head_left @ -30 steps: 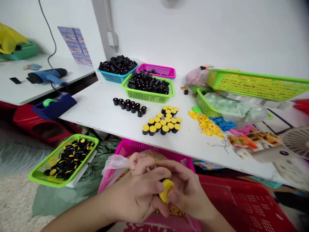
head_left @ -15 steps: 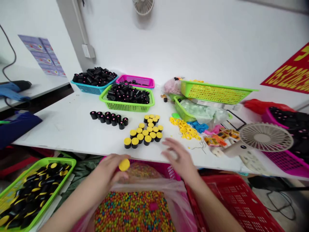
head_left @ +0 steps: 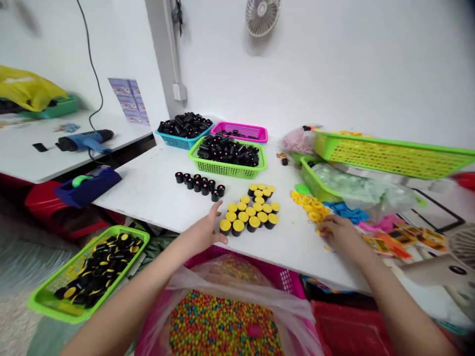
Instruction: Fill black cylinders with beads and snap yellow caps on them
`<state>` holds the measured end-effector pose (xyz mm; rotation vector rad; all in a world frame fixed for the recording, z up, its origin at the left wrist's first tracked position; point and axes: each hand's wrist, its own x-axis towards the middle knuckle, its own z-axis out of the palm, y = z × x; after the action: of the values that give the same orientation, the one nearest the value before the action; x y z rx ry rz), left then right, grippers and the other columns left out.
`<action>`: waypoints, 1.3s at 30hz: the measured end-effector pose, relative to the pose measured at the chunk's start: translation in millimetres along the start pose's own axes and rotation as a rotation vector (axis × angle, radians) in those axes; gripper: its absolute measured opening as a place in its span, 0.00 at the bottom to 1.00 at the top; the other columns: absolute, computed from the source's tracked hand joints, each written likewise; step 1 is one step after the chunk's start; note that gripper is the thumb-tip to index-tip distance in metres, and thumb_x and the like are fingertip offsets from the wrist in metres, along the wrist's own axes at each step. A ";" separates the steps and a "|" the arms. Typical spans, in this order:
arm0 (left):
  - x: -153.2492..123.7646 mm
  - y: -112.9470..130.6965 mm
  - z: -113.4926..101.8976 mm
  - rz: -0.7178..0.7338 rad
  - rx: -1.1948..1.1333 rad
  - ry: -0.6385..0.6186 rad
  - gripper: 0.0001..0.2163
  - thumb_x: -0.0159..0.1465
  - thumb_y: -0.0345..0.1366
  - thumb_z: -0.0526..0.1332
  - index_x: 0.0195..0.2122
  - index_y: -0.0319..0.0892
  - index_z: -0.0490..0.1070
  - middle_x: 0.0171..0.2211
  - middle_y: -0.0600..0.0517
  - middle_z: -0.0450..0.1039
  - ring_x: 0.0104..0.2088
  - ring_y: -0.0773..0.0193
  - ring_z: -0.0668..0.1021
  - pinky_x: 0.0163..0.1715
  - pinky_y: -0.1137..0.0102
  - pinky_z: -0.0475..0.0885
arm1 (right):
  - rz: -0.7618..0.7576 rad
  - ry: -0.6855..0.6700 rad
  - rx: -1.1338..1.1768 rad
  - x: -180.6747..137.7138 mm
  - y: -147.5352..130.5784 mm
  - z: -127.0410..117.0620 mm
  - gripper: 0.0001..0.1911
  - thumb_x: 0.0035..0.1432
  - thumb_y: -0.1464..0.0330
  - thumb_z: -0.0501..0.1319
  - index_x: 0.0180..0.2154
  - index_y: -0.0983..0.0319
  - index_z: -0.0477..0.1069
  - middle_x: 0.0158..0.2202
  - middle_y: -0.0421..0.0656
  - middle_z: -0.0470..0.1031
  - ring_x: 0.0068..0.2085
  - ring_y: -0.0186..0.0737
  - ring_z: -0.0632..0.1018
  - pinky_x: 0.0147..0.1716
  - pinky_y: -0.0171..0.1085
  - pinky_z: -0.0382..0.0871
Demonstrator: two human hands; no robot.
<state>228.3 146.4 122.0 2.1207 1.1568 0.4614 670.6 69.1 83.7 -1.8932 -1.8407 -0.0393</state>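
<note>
My left hand [head_left: 202, 233] has its thumb and fingers apart, with nothing in it. It hovers at the left front edge of a cluster of black tubs with yellow lids [head_left: 250, 212] standing upright on the white table. Whether a fingertip touches the nearest tub I cannot tell. My right hand [head_left: 341, 236] has bent fingers drawn together at the near edge of a pile of yellow plastic rings [head_left: 311, 207]. What lies between those fingertips is hidden. Behind the left hand stand several black tubs with pink dots [head_left: 198, 185] in two rows.
A pink basket [head_left: 293, 284] with a bag of colourful beads [head_left: 222, 321] sits before me. A green basket of lidded tubs [head_left: 100, 262] is at lower left. Baskets of black tubs [head_left: 228, 153] stand at the back. A fan [head_left: 463, 247] is at right.
My left hand no longer holds the yellow-lidded piece and has moved forward to the tub cluster. My right hand has moved right to the yellow rings. The view has turned left.
</note>
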 end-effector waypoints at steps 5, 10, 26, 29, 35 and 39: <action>40.1 -14.7 -30.9 -0.008 0.141 0.253 0.22 0.65 0.39 0.59 0.59 0.36 0.62 0.50 0.38 0.71 0.49 0.50 0.76 0.53 0.56 0.68 | 0.027 0.109 0.116 -9.4 -7.1 -13.8 0.09 0.49 0.59 0.60 0.28 0.58 0.71 0.34 0.48 0.76 0.35 0.49 0.76 0.36 0.46 0.70; 74.2 -20.4 -15.1 -0.048 0.172 0.388 0.19 0.61 0.37 0.63 0.51 0.33 0.68 0.52 0.37 0.63 0.51 0.49 0.74 0.55 0.57 0.67 | 0.138 0.309 0.347 -24.6 -46.4 -20.7 0.13 0.60 0.56 0.56 0.40 0.57 0.68 0.29 0.41 0.71 0.26 0.39 0.72 0.25 0.38 0.69; -103.2 64.4 -3.2 0.177 -0.358 0.033 0.14 0.69 0.39 0.55 0.53 0.44 0.58 0.47 0.45 0.72 0.42 0.60 0.77 0.41 0.64 0.75 | -0.482 0.221 0.714 -75.5 -268.1 -30.0 0.24 0.55 0.82 0.61 0.48 0.53 0.76 0.45 0.43 0.77 0.46 0.42 0.80 0.43 0.39 0.80; -117.2 66.7 6.2 0.326 -0.332 0.036 0.21 0.70 0.36 0.51 0.63 0.50 0.48 0.54 0.43 0.67 0.46 0.57 0.75 0.45 0.61 0.74 | -0.540 0.221 0.751 -72.8 -279.1 -26.1 0.25 0.56 0.81 0.61 0.51 0.52 0.75 0.45 0.43 0.78 0.50 0.44 0.78 0.46 0.41 0.80; -122.2 66.6 15.5 0.562 -0.585 0.047 0.28 0.72 0.45 0.42 0.66 0.59 0.22 0.55 0.45 0.58 0.40 0.64 0.75 0.45 0.64 0.73 | -0.648 0.179 0.696 -74.0 -288.1 -26.8 0.23 0.61 0.78 0.59 0.55 0.52 0.72 0.43 0.41 0.80 0.50 0.41 0.79 0.47 0.38 0.80; -126.4 72.7 9.7 0.441 -0.501 -0.008 0.24 0.73 0.43 0.42 0.66 0.55 0.33 0.52 0.46 0.60 0.46 0.60 0.73 0.49 0.63 0.70 | -0.611 0.144 0.639 -87.7 -285.6 -25.3 0.25 0.62 0.75 0.60 0.59 0.51 0.67 0.48 0.39 0.78 0.51 0.35 0.78 0.48 0.32 0.79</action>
<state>208.9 8.8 167.2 1.9082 0.4837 0.8424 400.9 -31.6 167.5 -0.8508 -1.9539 0.1812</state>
